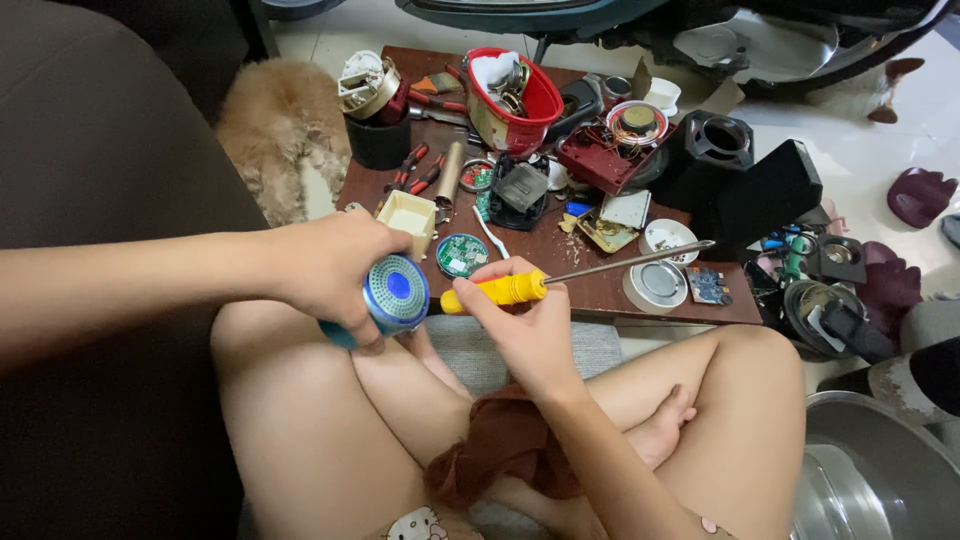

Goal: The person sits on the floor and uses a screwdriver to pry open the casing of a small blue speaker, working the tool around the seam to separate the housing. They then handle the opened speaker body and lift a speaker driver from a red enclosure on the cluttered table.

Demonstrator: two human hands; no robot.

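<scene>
My left hand [325, 265] grips a small round blue speaker [394, 293] with a perforated face turned toward me. My right hand [525, 325] holds a screwdriver [560, 280] by its yellow handle, its long metal shaft pointing right and slightly up over the table. The handle's butt end sits right beside the speaker. Both hands hover above my crossed legs, at the near edge of a low brown table [600, 295].
The table is littered with parts: a red bowl [515, 100] of pieces, a black cup [378, 140], red-handled pliers [415, 170], a round circuit board [461, 255], white discs [660, 283], black speaker housings [750, 185]. A fluffy animal [280, 130] lies left of it. A metal basin [880, 470] stands at right.
</scene>
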